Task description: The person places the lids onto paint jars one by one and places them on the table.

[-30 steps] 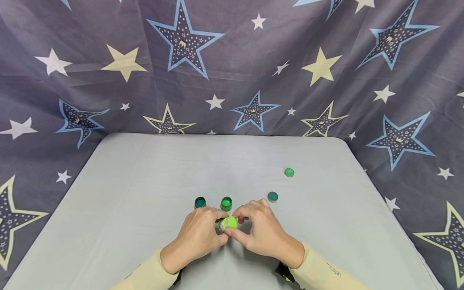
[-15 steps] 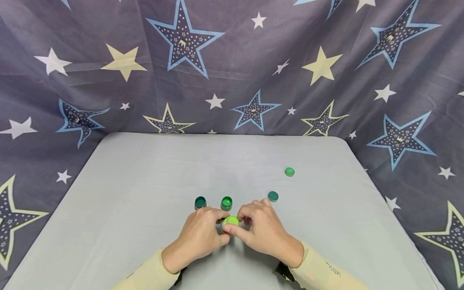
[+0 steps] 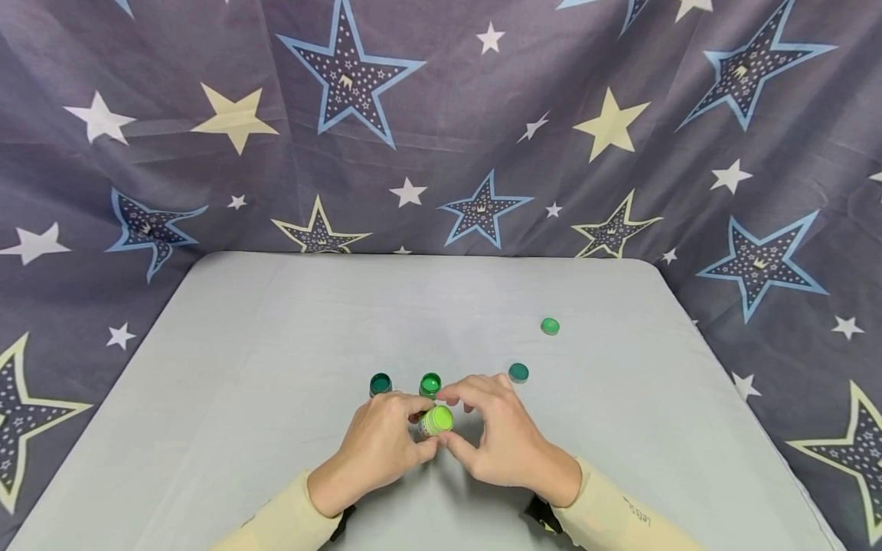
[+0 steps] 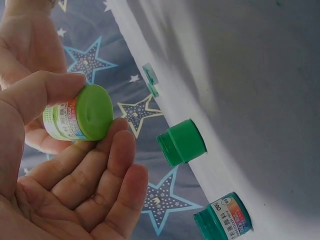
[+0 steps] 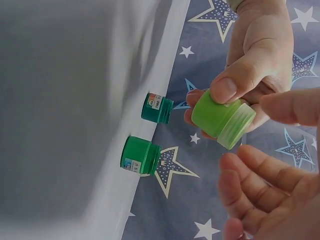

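My left hand [image 3: 375, 444] grips a small light-green jar [image 3: 437, 420] between thumb and fingers, tilted with its lid toward the right hand. The right wrist view shows the jar [image 5: 215, 116] with its translucent lid [image 5: 236, 127] on. Beside that lid, my right hand [image 3: 506, 436] has thumb and fingers spread, and a gap shows between them and the lid in the right wrist view. Just beyond the hands stand an uncapped green jar [image 3: 430, 385] and an uncapped dark-green jar [image 3: 380, 384], both upright.
On the grey-white table [image 3: 310, 314], a teal lid [image 3: 519, 373] lies beyond the right hand, and a bright green lid [image 3: 550, 327] lies farther back to the right. A dark star-patterned cloth [image 3: 427, 99] hangs behind the table.
The right thumb and fingers have spread away from the light-green jar's lid, where the thumb lay across it before. The jar stays in the left hand, its lid now more visible.
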Action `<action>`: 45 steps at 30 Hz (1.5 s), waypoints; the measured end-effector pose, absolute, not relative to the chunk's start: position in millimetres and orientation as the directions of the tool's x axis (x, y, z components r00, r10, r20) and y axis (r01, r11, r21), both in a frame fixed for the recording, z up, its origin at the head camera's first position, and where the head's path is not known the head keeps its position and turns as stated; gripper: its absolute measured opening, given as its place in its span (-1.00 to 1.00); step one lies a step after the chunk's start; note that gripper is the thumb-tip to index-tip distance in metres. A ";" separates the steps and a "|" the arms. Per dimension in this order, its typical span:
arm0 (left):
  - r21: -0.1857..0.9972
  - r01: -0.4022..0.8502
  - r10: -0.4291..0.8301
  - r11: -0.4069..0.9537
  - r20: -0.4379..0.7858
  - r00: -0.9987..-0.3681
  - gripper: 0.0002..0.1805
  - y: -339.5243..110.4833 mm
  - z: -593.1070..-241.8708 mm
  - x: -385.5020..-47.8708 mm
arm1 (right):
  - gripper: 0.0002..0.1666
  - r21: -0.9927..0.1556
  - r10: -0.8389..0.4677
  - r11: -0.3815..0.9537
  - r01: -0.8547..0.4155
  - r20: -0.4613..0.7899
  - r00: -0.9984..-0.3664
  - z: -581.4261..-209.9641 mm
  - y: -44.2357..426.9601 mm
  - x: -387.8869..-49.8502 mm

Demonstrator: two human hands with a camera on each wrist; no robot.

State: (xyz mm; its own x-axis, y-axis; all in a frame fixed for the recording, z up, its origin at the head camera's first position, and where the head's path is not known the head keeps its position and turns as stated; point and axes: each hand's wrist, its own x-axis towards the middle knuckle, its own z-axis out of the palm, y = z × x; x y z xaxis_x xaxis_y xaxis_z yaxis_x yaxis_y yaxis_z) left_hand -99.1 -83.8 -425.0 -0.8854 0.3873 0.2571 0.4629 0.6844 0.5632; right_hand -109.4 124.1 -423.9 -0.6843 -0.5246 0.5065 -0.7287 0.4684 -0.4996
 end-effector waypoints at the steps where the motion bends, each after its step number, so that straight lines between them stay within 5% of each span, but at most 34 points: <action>1: 0.565 0.464 0.388 0.683 0.258 -0.885 -0.72 -83.9 -425.1 -99.0 | -0.55 -0.506 -0.530 0.463 -0.728 0.499 -0.685 -423.7 124.0 -109.4; 19: 0.553 0.471 0.395 0.687 0.260 -0.881 -0.74 -83.6 -424.0 -97.7 | -0.79 -0.485 -0.495 0.519 -0.704 0.501 -0.710 -425.3 121.2 -109.3; 45: 0.563 0.460 0.403 0.687 0.232 -0.885 -0.77 -82.5 -421.9 -95.1 | -0.58 -0.447 -0.436 0.602 -0.661 0.510 -0.742 -428.6 120.9 -111.1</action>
